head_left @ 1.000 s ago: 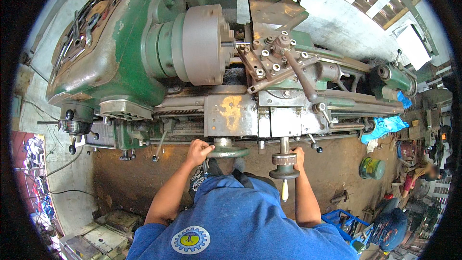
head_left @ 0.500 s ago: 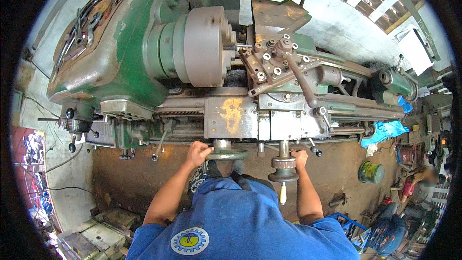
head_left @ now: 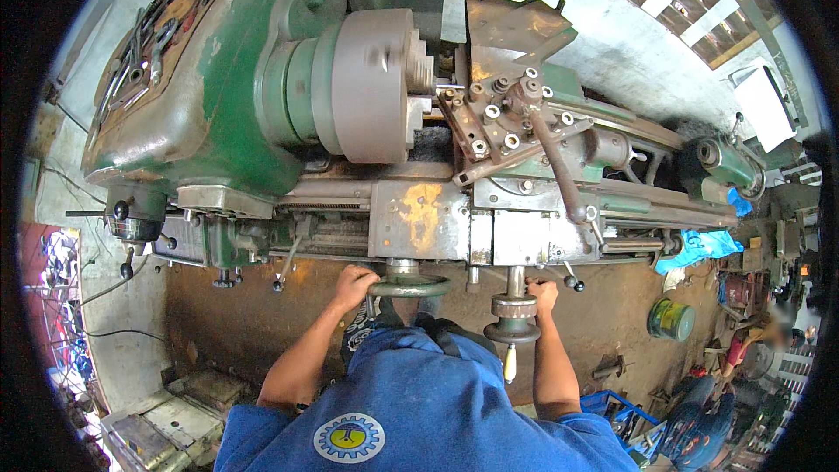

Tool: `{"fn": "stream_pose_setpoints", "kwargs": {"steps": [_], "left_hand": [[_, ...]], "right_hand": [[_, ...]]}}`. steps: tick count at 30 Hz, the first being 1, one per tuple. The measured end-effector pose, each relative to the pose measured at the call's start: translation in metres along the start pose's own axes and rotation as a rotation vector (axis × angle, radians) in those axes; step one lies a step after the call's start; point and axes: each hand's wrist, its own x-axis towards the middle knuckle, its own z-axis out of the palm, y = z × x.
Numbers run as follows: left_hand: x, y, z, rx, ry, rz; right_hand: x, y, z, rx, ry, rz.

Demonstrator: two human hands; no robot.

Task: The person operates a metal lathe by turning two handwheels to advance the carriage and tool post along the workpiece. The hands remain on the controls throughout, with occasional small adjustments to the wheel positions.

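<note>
Floor (head_left: 245,306): brown, beneath lathe (head_left: 446,218).
Left hand (head_left: 356,287): curled round handwheel (head_left: 426,289) rim.
Right hand (head_left: 542,295): curled beside dial (head_left: 514,306); its hold I cannot tell.

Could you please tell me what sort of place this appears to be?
It is most likely a machine workshop: a big green and grey lathe with a heavy round chuck and a front handwheel dominates the view, and metal hand tools lie on top at its left end.
</note>
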Motion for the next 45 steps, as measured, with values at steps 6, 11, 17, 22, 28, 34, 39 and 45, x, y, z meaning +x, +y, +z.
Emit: {"fn": "stream_pose_setpoints", "kwargs": {"steps": [6, 11, 17, 22, 28, 34, 39, 45], "left_hand": [[-0.004, -0.002, 0.010, 0.106, 0.070, 0.010], [-0.001, -0.006, 0.008, -0.023, 0.030, -0.021], [0.001, -0.017, 0.011, -0.099, 0.038, -0.050], [-0.003, -0.011, 0.014, -0.027, 0.076, -0.074], [0.002, -0.026, 0.018, -0.004, 0.052, -0.038], [0.001, -0.033, 0.020, -0.036, 0.112, -0.058], [-0.003, -0.026, 0.021, -0.033, 0.158, 0.003], [0.003, -0.035, 0.018, 0.092, -0.001, -0.032]], "right_hand": [[0.003, 0.002, 0.002, 0.089, -0.050, 0.108], [0.003, 0.002, 0.000, 0.046, -0.029, 0.021], [0.000, -0.004, 0.000, 0.011, 0.015, 0.041], [-0.005, -0.009, -0.007, 0.045, -0.043, 0.061], [-0.005, -0.009, -0.006, 0.062, -0.052, 0.057], [-0.005, -0.009, -0.006, -0.003, -0.027, 0.035], [-0.010, -0.015, -0.013, 0.001, -0.013, 0.032], [0.001, -0.003, 0.000, -0.033, 0.010, 0.033]]}}
